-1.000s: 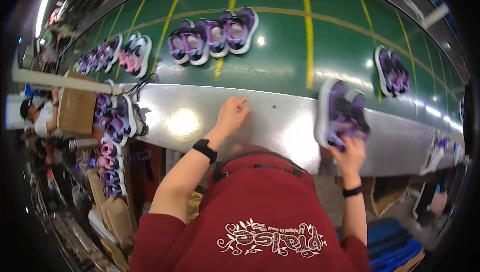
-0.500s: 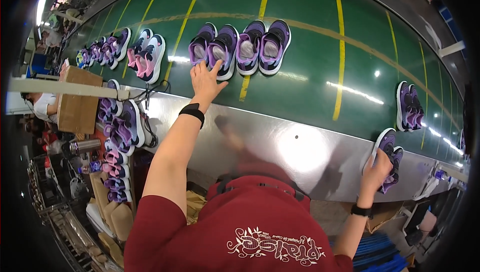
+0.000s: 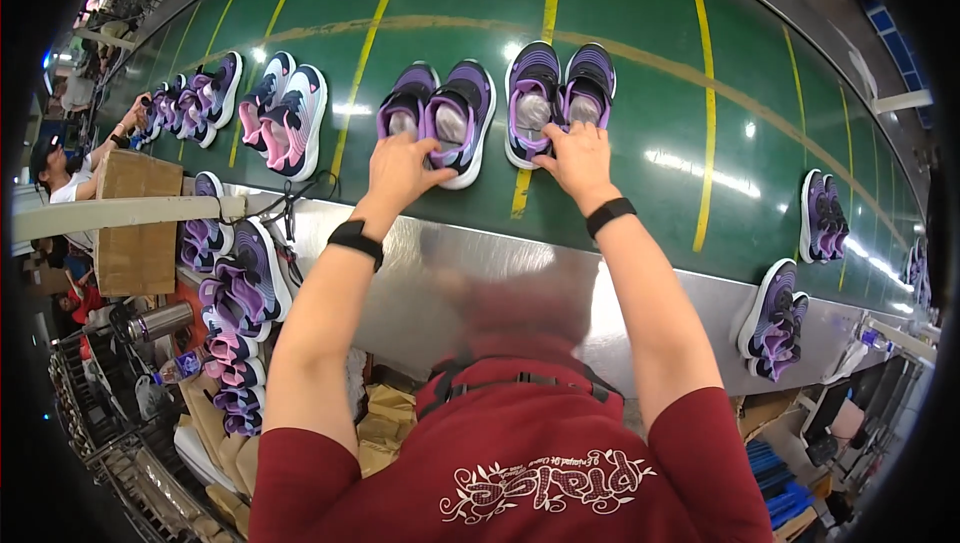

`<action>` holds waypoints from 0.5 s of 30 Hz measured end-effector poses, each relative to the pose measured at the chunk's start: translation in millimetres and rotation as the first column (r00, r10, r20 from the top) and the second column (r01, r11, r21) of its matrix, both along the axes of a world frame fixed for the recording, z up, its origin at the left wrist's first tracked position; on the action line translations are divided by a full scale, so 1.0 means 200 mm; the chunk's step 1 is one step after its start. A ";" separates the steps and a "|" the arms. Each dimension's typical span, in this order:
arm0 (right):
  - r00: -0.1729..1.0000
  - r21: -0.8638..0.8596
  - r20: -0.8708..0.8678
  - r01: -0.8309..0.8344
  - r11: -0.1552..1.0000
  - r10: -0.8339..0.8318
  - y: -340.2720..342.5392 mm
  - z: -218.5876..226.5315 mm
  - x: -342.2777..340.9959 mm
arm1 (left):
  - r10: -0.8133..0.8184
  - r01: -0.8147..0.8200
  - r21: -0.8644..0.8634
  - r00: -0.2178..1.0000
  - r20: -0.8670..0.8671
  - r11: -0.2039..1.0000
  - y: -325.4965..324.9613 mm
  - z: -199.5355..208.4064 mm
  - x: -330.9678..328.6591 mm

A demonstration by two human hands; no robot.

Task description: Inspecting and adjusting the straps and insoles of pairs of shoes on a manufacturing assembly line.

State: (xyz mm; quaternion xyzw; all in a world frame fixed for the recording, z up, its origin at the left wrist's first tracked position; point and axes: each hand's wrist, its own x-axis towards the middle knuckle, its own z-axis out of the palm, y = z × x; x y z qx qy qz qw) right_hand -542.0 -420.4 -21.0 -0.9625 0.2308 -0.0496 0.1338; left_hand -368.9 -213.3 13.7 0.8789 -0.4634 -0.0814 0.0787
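Note:
Two pairs of purple and black children's sneakers lie on the green conveyor belt (image 3: 640,108), toes pointing away from me. At the heels of the left pair (image 3: 465,108), my left hand (image 3: 403,175) is closed, fingers on the left shoe and thumb against its neighbour. My right hand (image 3: 582,161) is closed at the heels of the right pair (image 3: 533,93), thumb by the left shoe and fingers at the other. Crumpled pale stuffing shows inside these shoes. My fingers partly cover the heels.
A pink and navy pair (image 3: 300,123) and more sneakers (image 3: 210,98) lie leftward on the belt. Another pair (image 3: 770,318) rests on the metal edge at right, near a further pair (image 3: 822,218). Shoes (image 3: 240,278) line the left side by a cardboard box (image 3: 138,223). A person (image 3: 75,168) reaches over the belt.
My right hand has left the sneakers on the right metal edge and come to the heels of the middle pair. The two middle pairs are now farther apart.

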 end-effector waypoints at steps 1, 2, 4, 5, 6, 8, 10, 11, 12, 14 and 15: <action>1.000 0.045 0.007 -0.012 0.999 0.012 -0.01 0.01 -0.04 | -0.010 0.010 -0.035 1.000 0.010 0.999 0.07 0.00 -0.05; 0.996 0.050 0.076 -0.056 0.997 0.052 0.03 0.03 -0.12 | 0.009 -0.009 -0.008 0.999 -0.038 1.000 0.17 0.03 -0.11; 0.991 0.109 0.090 -0.107 0.988 0.097 0.13 0.10 -0.32 | 0.033 -0.028 0.044 0.992 -0.120 0.999 0.37 0.13 -0.25; 0.989 0.135 0.079 -0.135 0.982 0.126 0.18 0.13 -0.44 | 0.038 -0.028 0.069 0.987 -0.158 0.997 0.46 0.18 -0.34; 0.986 0.167 0.088 -0.152 0.974 0.139 0.22 0.15 -0.56 | 0.003 0.006 0.063 0.992 -0.130 0.998 0.57 0.21 -0.42; 0.982 0.218 0.109 -0.177 0.960 0.156 0.32 0.21 -0.76 | -0.035 0.042 0.061 0.994 -0.103 0.997 0.71 0.27 -0.55; 0.985 0.220 0.084 -0.169 0.961 0.154 0.41 0.29 -0.91 | -0.001 0.014 0.165 0.997 -0.078 0.986 0.80 0.32 -0.67; 0.985 0.212 0.067 -0.167 0.963 0.156 0.44 0.32 -0.98 | -0.011 0.024 0.169 0.997 -0.082 0.985 0.83 0.33 -0.74; 0.984 0.194 0.083 -0.172 0.966 0.159 0.48 0.32 -1.04 | -0.042 0.045 0.224 0.999 -0.016 0.974 0.86 0.34 -0.80; 0.984 0.178 0.077 -0.173 0.969 0.161 0.53 0.28 -1.17 | -0.063 0.044 0.277 0.996 0.060 0.960 0.80 0.41 -0.92; 0.981 0.159 0.076 -0.188 0.969 0.178 0.56 0.25 -1.22 | -0.074 0.056 0.278 0.996 0.057 0.959 0.74 0.43 -1.00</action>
